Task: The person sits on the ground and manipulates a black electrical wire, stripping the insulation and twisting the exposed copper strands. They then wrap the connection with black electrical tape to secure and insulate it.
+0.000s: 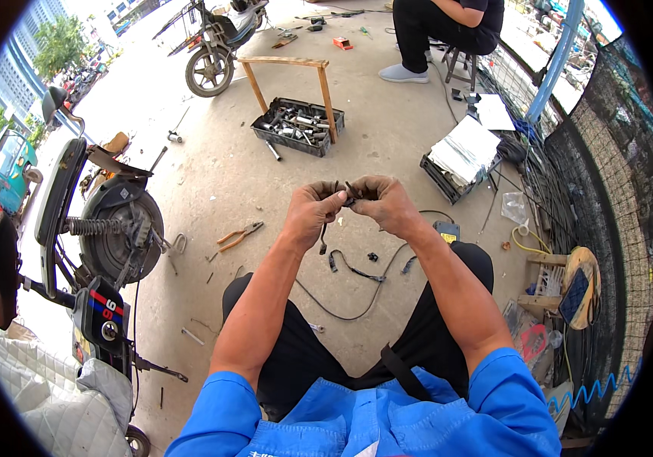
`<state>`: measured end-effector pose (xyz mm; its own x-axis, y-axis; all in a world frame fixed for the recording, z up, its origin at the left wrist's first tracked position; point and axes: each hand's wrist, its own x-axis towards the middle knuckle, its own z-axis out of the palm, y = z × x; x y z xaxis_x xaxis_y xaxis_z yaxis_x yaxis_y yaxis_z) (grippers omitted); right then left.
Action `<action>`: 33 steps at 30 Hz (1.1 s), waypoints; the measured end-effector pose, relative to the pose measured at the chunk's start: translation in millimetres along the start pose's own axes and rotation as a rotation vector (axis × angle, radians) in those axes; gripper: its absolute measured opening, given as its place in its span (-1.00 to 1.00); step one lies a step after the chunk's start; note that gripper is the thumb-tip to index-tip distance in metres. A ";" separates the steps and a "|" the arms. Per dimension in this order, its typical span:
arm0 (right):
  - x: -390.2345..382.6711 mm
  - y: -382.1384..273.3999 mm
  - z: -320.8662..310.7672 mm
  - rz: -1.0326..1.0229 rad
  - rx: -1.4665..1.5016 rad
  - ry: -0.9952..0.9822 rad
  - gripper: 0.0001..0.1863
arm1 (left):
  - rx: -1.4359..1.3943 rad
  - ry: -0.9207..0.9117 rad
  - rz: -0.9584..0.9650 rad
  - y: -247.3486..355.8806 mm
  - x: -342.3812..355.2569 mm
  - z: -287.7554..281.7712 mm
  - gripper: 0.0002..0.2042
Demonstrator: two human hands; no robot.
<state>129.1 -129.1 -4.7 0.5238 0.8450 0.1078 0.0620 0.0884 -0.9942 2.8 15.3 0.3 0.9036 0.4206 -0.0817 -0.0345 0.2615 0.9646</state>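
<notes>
Both my hands meet in front of me above the concrete floor. My left hand (pixel 313 213) pinches a short black cable (pixel 323 239), whose lower end hangs below its fingers. Against it, my right hand (pixel 387 206) grips a small dark part of what looks like the same cable; the fingers hide most of it. On the ground below lie a longer black cable with plugs (pixel 357 271) and a small black piece (pixel 373 257). Orange-handled pliers (pixel 238 238) rest to the left. A dark box with a yellow label (pixel 447 231) sits beside my right knee.
A black crate of metal parts (pixel 296 145) with a wooden handle stands ahead. At left is an electric scooter (pixel 121 228); another scooter (pixel 211 68) is farther off. A seated person (pixel 456 30) is at far right. Papers (pixel 464 148) top a crate near the mesh fence (pixel 608 152).
</notes>
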 end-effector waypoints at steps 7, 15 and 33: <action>-1.1 -2.6 -2.6 0.018 -0.013 0.006 -0.55 | 0.039 0.009 0.003 4.7 -3.3 2.2 -0.76; -1.4 -2.7 -4.9 0.053 -0.079 0.033 -0.51 | 0.289 0.081 0.143 5.4 -3.3 9.3 -0.71; -7.3 -18.1 4.7 0.050 -0.277 0.043 -0.57 | 0.530 0.080 0.079 1.1 -0.8 7.3 -0.80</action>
<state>120.2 -134.3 12.5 0.5673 0.8210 0.0645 0.2617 -0.1054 -0.9594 5.2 9.0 3.2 0.8710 0.4913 -0.0022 0.1373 -0.2391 0.9612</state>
